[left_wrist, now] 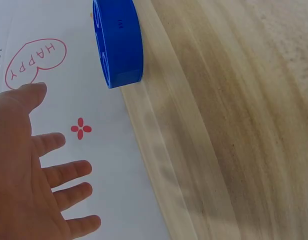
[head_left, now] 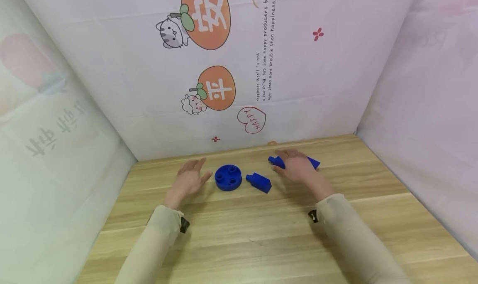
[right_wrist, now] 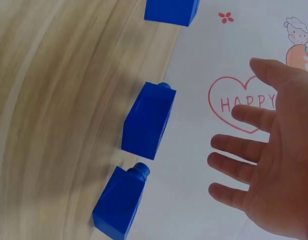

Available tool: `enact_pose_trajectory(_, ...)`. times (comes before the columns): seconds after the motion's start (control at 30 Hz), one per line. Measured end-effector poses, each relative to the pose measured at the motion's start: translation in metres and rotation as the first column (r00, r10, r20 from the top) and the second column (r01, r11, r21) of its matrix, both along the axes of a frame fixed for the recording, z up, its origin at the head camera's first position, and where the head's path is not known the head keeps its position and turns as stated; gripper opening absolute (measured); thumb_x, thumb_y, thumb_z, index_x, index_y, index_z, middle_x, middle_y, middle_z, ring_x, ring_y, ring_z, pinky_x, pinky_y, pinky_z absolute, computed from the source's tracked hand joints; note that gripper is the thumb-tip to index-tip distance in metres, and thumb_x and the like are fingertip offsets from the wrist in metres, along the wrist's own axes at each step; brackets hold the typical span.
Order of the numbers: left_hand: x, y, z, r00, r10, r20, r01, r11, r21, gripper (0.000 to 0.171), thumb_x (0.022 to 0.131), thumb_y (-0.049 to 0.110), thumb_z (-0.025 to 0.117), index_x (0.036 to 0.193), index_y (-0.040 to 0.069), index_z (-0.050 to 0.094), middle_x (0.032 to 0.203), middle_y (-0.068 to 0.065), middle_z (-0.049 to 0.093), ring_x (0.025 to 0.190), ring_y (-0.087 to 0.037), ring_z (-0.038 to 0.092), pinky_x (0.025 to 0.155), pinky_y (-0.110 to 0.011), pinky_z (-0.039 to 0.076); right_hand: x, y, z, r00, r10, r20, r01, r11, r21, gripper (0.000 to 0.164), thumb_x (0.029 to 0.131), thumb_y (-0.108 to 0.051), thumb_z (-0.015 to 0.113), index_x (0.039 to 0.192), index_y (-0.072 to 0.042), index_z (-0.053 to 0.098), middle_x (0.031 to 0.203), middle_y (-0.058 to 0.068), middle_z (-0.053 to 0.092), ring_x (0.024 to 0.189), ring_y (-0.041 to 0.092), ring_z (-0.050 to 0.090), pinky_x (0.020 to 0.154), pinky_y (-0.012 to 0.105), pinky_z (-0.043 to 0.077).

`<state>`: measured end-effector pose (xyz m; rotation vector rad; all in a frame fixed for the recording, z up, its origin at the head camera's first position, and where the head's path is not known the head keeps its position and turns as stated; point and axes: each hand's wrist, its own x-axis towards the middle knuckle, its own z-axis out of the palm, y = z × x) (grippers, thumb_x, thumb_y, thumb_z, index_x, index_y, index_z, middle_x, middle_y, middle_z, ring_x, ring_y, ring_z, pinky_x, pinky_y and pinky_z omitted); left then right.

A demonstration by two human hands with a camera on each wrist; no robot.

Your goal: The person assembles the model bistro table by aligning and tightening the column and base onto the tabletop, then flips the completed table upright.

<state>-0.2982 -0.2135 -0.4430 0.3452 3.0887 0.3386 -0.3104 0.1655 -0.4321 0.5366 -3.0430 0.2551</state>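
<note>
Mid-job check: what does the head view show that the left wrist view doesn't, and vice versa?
Only the head view: the right hand, the blue bottle beside the blue disc, the other blue bottle, partly hidden by that hand, and both sleeves.

Only the left wrist view: a small marking on the disc's side, too small to read.

Both: the left hand, holding nothing, the blue disc, cut off by the wrist picture's top edge, the red heart and the wooden table.

Bright, diffuse light fills the head view; soft shadows mark the wooden table [head_left: 254,242]; wrist views look duller.
</note>
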Motion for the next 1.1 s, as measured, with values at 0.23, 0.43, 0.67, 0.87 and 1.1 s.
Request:
enact_pose_trajectory(0.23,0.001,0.003,-0.001,1.000,-0.024,0.007,0.024,1.000,0.012,0.067,0.105,0.049,0.042,0.160,0.015,0.024,0.159,-0.021,0.035,0.149,-0.044,0.026,0.121,-0.061,0.019,0.004,-0.008,0.000,1.000,0.013,0.017,-0.012,1.000,-0.014,0.065,0.100,-0.049,0.052,0.152,-0.011,0.041,0.150,0.025,0.046,0.140,0.048,0.040,0.116,0.062,0.030)
enact_pose_trajectory(0.43,-0.002,0.005,-0.006,0.998,-0.055,0.029,0.054,0.998,0.011,0.068,0.105,0.050,0.041,0.160,0.017,0.021,0.160,-0.021,0.033,0.150,-0.043,0.024,0.121,-0.062,0.020,0.004,-0.012,-0.004,0.998,0.036,0.049,-0.035,0.999,-0.022,0.065,0.100,-0.051,0.051,0.152,-0.013,0.041,0.150,0.023,0.048,0.141,0.045,0.042,0.114,0.063,0.033)
enact_pose_trajectory(0.67,-0.003,0.007,-0.011,0.996,-0.066,0.060,0.066,0.998,-0.004,0.068,0.104,0.050,0.043,0.160,0.017,0.024,0.160,-0.021,0.032,0.150,-0.042,0.024,0.121,-0.061,0.021,0.005,-0.020,-0.008,0.995,0.061,0.083,-0.061,0.998,-0.008,0.063,0.100,-0.051,0.052,0.149,-0.011,0.047,0.148,0.019,0.052,0.138,0.044,0.046,0.113,0.063,0.035)
enact_pose_trajectory(0.87,-0.004,0.009,-0.016,0.995,-0.064,0.083,0.065,0.998,-0.010,0.067,0.103,0.051,0.046,0.159,0.018,0.027,0.161,-0.019,0.032,0.151,-0.040,0.025,0.121,-0.060,0.022,0.009,-0.026,-0.011,0.987,0.069,0.146,-0.066,0.998,-0.024,0.057,0.100,-0.049,0.053,0.145,-0.013,0.053,0.144,0.014,0.057,0.134,0.041,0.051,0.109,0.067,0.036)
enact_pose_trajectory(1.1,-0.006,0.012,-0.023,0.992,-0.062,0.107,0.064,0.998,-0.011,0.068,0.102,0.052,0.047,0.159,0.019,0.028,0.161,-0.018,0.031,0.152,-0.039,0.024,0.122,-0.058,0.023,0.011,-0.035,-0.017,0.980,0.095,0.175,-0.098,0.995,0.008,0.054,0.098,-0.049,0.058,0.137,-0.012,0.059,0.133,0.012,0.066,0.122,0.036,0.062,0.098,0.055,0.051)
